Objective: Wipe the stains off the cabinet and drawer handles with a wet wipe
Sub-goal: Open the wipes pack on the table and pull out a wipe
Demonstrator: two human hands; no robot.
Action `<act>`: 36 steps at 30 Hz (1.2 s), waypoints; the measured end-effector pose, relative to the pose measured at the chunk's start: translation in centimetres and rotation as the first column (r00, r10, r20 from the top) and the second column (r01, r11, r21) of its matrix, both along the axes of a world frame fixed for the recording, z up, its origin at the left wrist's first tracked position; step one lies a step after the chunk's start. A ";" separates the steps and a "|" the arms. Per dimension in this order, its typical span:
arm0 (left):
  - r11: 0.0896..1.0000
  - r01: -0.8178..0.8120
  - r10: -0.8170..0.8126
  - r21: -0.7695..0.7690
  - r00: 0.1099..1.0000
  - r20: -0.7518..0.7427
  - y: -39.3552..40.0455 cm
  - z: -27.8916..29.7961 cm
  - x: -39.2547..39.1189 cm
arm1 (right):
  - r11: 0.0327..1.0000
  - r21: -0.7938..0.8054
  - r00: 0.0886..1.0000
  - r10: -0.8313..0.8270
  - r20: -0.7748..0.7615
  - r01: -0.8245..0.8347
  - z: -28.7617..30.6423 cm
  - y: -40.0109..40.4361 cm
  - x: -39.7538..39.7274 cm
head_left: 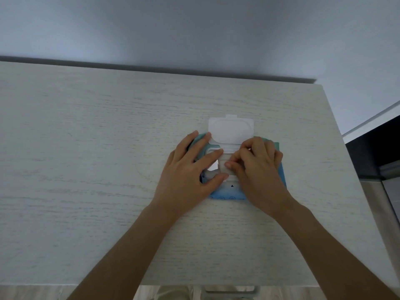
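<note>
Right of centre on the surface [108, 148], the left hand [190, 169] presses flat on the wipe pack [225, 192], its lid [230, 128] flipped far; the right hand [257, 167] pinches at the opening. Wide bare room lies left.

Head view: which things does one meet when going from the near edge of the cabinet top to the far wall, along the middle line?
Drawer handle → cabinet top → wet wipe pack, with the left hand and right hand on it → flipped-open lid → wall.
</note>
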State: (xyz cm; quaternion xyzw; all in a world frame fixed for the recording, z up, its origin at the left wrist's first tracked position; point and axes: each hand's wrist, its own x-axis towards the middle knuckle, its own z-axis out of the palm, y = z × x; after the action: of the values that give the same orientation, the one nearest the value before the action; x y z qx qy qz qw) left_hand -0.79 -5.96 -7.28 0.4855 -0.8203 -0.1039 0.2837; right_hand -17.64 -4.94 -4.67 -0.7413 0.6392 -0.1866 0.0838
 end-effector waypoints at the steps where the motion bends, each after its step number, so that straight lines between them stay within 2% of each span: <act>1: 1.000 -0.008 0.008 -0.011 1.000 0.006 0.0 0.0 0.0 | 1.000 0.015 1.000 0.000 0.027 0.000 0.0 -0.1 0.0; 6: 0.998 -0.026 0.028 -0.054 0.999 0.025 0.1 0.0 0.0 | 0.998 0.066 0.993 0.008 0.120 -0.016 0.2 0.0 -0.1; 12: 0.999 -0.031 0.031 -0.029 1.000 0.002 0.0 0.1 0.0 | 0.993 0.112 0.986 0.027 0.166 -0.046 0.9 -0.3 -0.6; 17: 0.998 -0.059 0.059 -0.010 0.998 -0.017 0.1 0.2 -0.2 | 0.998 -0.050 0.999 0.043 0.001 -0.043 1.3 0.4 -0.4; 23: 0.994 -0.104 0.107 0.037 0.991 -0.085 0.5 0.3 -0.8 | 0.994 -0.110 1.000 -0.025 -0.018 0.022 1.1 0.6 0.9; 25: 0.993 -0.106 0.111 0.061 0.989 -0.099 0.6 0.4 -0.9 | 0.996 -0.075 0.998 -0.043 0.043 0.046 1.0 0.5 1.0; 29: 0.990 -0.114 0.123 0.088 0.987 -0.102 0.6 0.5 -0.8 | 0.995 0.014 0.955 -0.101 0.277 0.102 0.9 0.5 1.0; 34: 0.992 -0.107 0.112 0.073 0.991 -0.067 0.6 0.2 -0.6 | 0.990 0.062 0.894 -0.138 0.425 0.123 1.2 0.6 0.9; 36: 0.992 -0.105 0.110 0.068 0.992 -0.066 0.5 0.2 -0.6 | 0.992 0.071 0.891 -0.124 0.436 0.103 1.4 0.6 0.8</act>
State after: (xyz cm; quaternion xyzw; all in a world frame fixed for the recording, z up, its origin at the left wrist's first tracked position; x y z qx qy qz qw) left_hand -1.36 -5.42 -7.13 0.5341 -0.7789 -0.1317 0.3013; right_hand -16.88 -4.34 -3.22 -0.6394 0.6499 -0.3391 0.2319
